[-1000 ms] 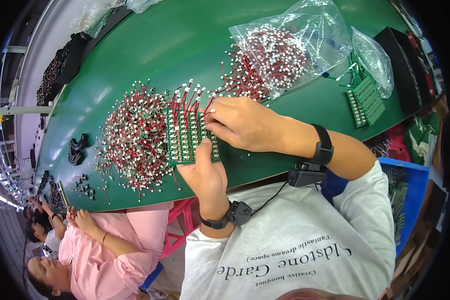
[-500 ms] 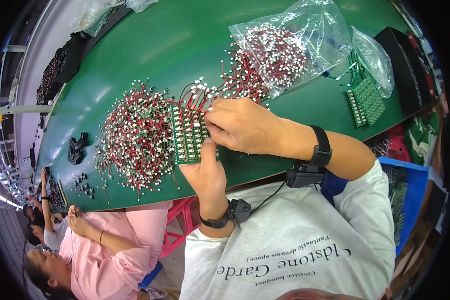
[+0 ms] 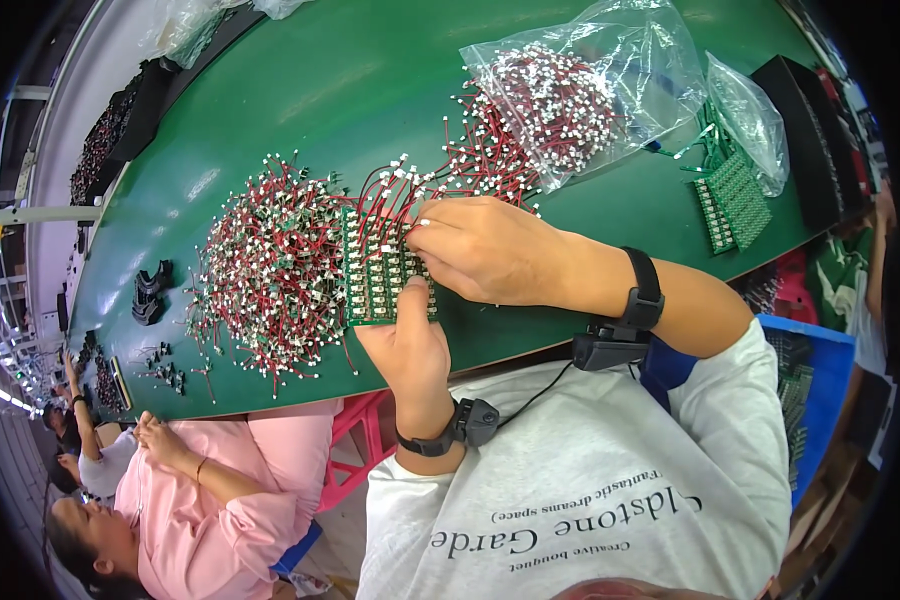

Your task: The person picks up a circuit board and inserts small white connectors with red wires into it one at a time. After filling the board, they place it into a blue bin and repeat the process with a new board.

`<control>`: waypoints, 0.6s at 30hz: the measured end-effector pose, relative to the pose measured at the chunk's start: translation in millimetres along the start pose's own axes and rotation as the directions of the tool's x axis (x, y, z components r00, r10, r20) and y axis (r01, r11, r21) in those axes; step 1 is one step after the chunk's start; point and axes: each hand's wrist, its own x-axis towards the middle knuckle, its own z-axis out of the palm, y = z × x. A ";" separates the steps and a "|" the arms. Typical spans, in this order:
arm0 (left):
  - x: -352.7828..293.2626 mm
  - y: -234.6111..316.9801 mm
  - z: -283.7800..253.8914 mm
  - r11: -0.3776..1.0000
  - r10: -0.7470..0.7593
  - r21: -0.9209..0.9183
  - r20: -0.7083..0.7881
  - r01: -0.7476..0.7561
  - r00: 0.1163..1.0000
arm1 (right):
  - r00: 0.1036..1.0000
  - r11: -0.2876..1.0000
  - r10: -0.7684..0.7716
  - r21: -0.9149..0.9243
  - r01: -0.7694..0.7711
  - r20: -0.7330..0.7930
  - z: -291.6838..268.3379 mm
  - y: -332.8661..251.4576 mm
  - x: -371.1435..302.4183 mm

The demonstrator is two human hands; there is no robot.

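Your right hand (image 3: 485,250) has its grip closed, thumb and fingertips pressed together at the far right edge of the circuit board (image 3: 372,290), seemingly pinching a red wire with a white plug (image 3: 424,222) (the exact spot of the pinch is hidden by your own fingers). Your left hand (image 3: 410,345) clasps the board at its near right corner, thumb on top, so the board sits over the counter (image 3: 320,90) between both hands. As far as one can judge, the work on this board is partway: a cluster of red wires (image 3: 398,185) arcs over its far rows, while the nearer rows show only pale parts and no wires; whether each wire is fixed cannot be told. Just left of the board lies a big heap of red wires with white ends (image 3: 270,270); beyond your right hand, more loose wires (image 3: 560,100) fill a clear bag (image 3: 660,80) and spill from its mouth. Farther right are other green boards (image 3: 740,205) and a black box (image 3: 805,140), with a blue bin (image 3: 832,400) beside you. A co-worker in pink (image 3: 210,510) sits to your left.
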 end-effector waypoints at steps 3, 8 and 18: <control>-0.8 -0.5 -2.0 0.999 0.021 0.046 0.006 -0.021 1.000 | 1.000 0.999 0.005 -0.040 -0.006 -0.001 1.7 -3.3 0.2; -1.3 -6.3 -11.3 0.989 0.017 0.144 0.041 -0.023 0.999 | 1.000 0.988 0.015 -0.156 -0.015 -0.004 2.7 -2.3 -2.0; -0.6 -0.8 -4.5 0.999 0.013 0.035 0.009 -0.013 1.000 | 0.999 0.994 0.026 -0.107 -0.030 -0.035 1.1 -11.0 0.9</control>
